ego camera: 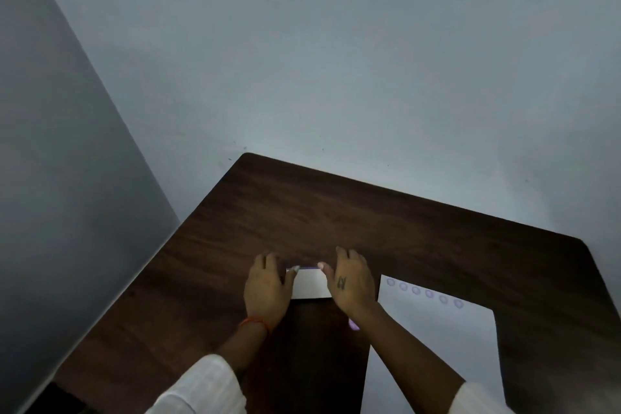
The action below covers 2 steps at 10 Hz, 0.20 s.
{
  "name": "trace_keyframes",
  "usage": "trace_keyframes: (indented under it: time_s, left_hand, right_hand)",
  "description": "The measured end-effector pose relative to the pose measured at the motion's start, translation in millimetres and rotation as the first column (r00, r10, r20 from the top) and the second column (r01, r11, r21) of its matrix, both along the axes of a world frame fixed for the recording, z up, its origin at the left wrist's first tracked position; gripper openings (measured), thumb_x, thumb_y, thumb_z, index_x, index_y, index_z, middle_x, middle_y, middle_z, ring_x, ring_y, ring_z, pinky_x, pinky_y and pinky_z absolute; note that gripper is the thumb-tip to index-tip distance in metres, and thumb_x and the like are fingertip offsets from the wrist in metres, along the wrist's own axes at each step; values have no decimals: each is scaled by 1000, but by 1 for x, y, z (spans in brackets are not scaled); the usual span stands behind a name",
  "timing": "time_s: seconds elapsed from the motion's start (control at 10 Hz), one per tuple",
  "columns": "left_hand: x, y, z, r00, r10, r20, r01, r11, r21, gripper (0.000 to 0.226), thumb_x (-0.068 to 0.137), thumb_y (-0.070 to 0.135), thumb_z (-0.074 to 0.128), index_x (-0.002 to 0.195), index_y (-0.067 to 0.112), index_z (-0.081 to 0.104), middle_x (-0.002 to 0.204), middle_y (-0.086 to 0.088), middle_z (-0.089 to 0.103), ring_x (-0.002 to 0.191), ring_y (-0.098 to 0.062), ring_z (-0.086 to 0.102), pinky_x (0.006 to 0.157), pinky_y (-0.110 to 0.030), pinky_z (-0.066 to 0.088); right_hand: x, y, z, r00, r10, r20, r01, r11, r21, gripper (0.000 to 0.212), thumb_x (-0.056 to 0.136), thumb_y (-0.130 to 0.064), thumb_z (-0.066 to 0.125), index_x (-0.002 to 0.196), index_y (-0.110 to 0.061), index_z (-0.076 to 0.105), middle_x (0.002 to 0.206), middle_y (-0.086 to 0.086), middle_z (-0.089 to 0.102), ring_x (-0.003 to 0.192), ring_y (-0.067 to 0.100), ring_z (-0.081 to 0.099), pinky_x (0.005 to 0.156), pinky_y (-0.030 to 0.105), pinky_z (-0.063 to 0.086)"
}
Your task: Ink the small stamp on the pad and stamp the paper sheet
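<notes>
The ink pad (311, 284) is a flat white case with a purple strip along its far edge. It lies on the dark wooden table (336, 212). My left hand (267, 286) grips its left side and my right hand (353, 279) grips its right side, each thumb on a far corner of the lid. The white paper sheet (433, 346) lies to the right, partly under my right forearm, and has a row of several faint purple stamp marks (428, 293) along its far edge. A small purple object (353, 325), maybe the stamp, peeks out from under my right wrist and is mostly hidden.
The table stands in a corner, with a pale wall (336, 60) behind it and a grey wall (50, 178) to the left. Its left edge (134, 282) runs diagonally, with a gap between it and the grey wall. Bare wood lies beyond the ink pad.
</notes>
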<state>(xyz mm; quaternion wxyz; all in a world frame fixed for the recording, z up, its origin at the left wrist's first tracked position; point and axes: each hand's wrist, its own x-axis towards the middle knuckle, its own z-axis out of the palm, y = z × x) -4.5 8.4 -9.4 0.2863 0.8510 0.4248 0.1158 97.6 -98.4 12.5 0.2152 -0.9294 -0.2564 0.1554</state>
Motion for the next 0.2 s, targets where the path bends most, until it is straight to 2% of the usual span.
trace_keyframes:
  time_s: [0.1, 0.2]
  left_hand:
    - [10, -3, 8, 985, -171, 38, 161, 969, 187, 61, 90, 43, 48, 141, 15, 27, 152, -10, 29, 142, -24, 22, 115, -38, 22]
    - [25, -5, 22, 950, -302, -84, 312, 884, 347, 67, 94, 45, 32, 145, 13, 4, 158, -9, 0, 144, -23, -8, 117, -40, -4]
  right_hand:
    - [3, -2, 4, 993, -33, 114, 25, 997, 70, 57, 93, -47, 40, 140, -14, 32, 147, 10, 39, 136, 26, 35, 107, 36, 38]
    - [6, -3, 10, 973, 48, 224, -69, 994, 86, 60, 96, -44, 33, 145, -13, 20, 157, 8, 20, 146, 24, 10, 118, 36, 14]
